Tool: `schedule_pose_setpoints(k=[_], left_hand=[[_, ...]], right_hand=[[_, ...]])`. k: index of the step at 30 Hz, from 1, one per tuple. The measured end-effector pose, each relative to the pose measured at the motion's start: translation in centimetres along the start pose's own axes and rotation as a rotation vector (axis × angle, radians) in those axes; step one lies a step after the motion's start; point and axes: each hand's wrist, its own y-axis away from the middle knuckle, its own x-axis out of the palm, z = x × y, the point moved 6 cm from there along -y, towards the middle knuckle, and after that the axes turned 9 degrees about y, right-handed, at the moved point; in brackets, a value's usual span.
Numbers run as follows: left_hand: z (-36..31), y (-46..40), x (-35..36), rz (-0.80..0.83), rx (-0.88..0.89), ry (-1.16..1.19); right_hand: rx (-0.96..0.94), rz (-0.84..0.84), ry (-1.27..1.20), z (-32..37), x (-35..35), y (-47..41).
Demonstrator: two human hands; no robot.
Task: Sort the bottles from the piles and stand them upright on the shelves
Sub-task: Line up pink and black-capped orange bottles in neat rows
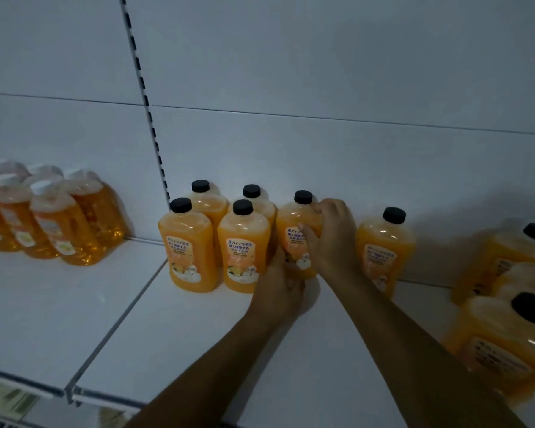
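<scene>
Our right hand (328,233) gripped the black-capped bottle (294,230) high, our left hand (278,285) steadying its base, upright on the shelf (198,329) beside four others (217,236). Placing step; next, probably, we let go.

White shelf (173,329), upright black-capped orange bottles (244,245) at back, white-capped orange bottles (59,223) clustered left, more black-capped bottles (504,341) far right

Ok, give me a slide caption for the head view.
Both hands set a black-capped orange bottle upright beside four others on a white shelf.
</scene>
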Motion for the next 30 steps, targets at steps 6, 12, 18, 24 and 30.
schedule_pose_setpoints(k=[6, 12, 18, 24, 30], left_hand=[[1.2, 0.2, 0.4, 0.034, -0.033, -0.038], [1.9, 0.3, 0.4, 0.105, -0.155, -0.043], [2.4, 0.7, 0.7, 0.065, -0.195, -0.087], [2.1, 1.8, 4.3, 0.087, -0.064, -0.11], [2.1, 0.2, 7.3, 0.171, -0.097, -0.087]], right_hand=[[0.03, 0.025, 0.027, 0.0, 0.3, 0.2], [0.026, 0.042, 0.046, 0.6, -0.4, 0.4], [0.044, 0.094, 0.092, 1.4, -1.0, 0.7], [-0.119, -0.116, 0.172, 2.1, -5.1, 1.9], [0.138, -0.175, 0.309, -2.6, -8.4, 2.5]])
